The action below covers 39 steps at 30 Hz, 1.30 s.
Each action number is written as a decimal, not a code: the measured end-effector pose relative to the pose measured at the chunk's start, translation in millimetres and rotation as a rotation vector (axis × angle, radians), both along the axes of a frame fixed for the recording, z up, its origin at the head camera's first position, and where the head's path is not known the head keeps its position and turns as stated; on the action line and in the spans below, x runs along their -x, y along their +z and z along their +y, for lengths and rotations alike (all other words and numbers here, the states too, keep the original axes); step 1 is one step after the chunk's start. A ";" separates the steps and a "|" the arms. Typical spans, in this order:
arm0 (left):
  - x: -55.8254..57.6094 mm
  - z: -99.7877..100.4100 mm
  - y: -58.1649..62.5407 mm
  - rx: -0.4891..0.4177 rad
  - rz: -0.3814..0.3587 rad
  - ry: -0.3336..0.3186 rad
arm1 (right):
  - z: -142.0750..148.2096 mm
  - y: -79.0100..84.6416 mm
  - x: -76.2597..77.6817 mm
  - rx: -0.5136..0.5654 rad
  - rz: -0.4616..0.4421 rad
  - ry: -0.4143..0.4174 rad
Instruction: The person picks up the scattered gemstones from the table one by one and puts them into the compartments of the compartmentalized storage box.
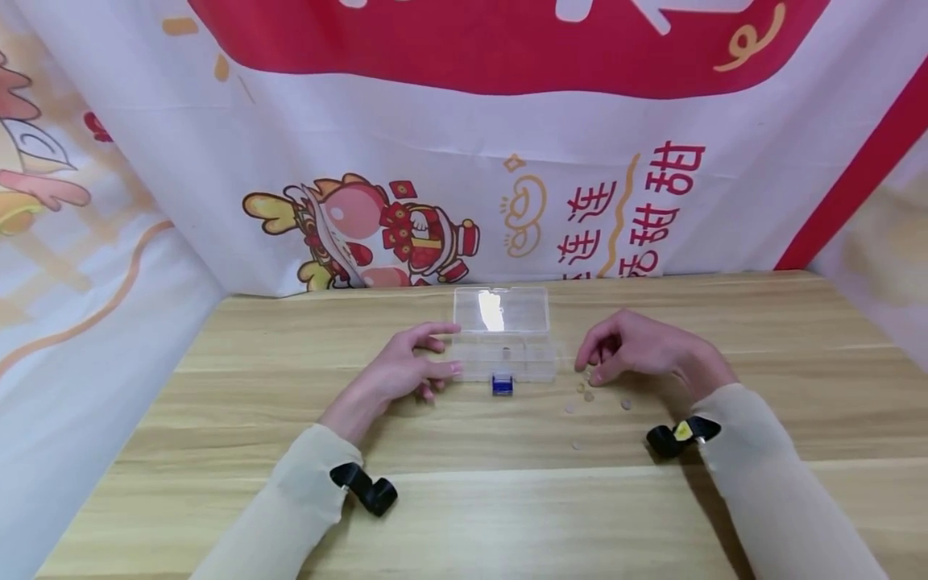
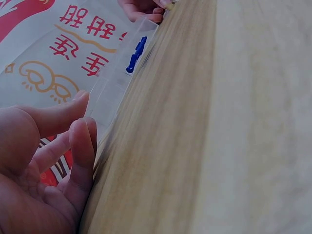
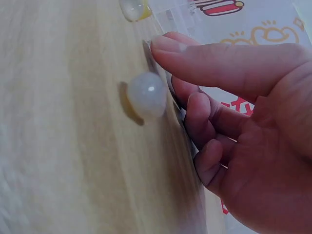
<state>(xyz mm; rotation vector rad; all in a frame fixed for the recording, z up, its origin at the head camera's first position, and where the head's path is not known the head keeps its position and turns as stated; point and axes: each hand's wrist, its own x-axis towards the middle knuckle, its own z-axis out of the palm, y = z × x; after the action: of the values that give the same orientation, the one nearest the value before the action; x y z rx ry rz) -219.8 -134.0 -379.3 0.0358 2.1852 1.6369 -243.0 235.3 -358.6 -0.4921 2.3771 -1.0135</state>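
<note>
A clear plastic box (image 1: 471,370) with a blue latch (image 1: 503,385) stands on the table, its transparent lid (image 1: 467,310) tipped back. A small dark piece (image 1: 506,352) shows inside. My left hand (image 1: 406,366) touches the box's left end with index finger and thumb; the other fingers bend loosely. My right hand (image 1: 634,346) hovers right of the box, index and thumb tips a little apart over small pieces. A round whitish bead (image 3: 147,95) lies near its thumb in the right wrist view, and a clear, yellowish piece (image 3: 134,9) lies beyond. What sits between those fingertips is hidden.
Several small pieces lie loose on the wooden table (image 1: 493,515), among them a dark one (image 1: 627,404), a pale one (image 1: 569,408) and another nearer the front (image 1: 576,445). A printed white and red cloth (image 1: 406,121) hangs behind the table.
</note>
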 end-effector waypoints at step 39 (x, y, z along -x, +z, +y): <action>0.0 -1.9 -0.1 0.006 -0.016 0.010 | -18.9 11.8 0.6 0.210 0.202 -0.202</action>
<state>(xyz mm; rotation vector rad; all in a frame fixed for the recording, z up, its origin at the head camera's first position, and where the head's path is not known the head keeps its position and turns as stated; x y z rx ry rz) -219.8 -135.8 -379.4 0.0099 2.1820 1.6308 -243.6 216.4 -346.8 -0.4544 2.5514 -1.3727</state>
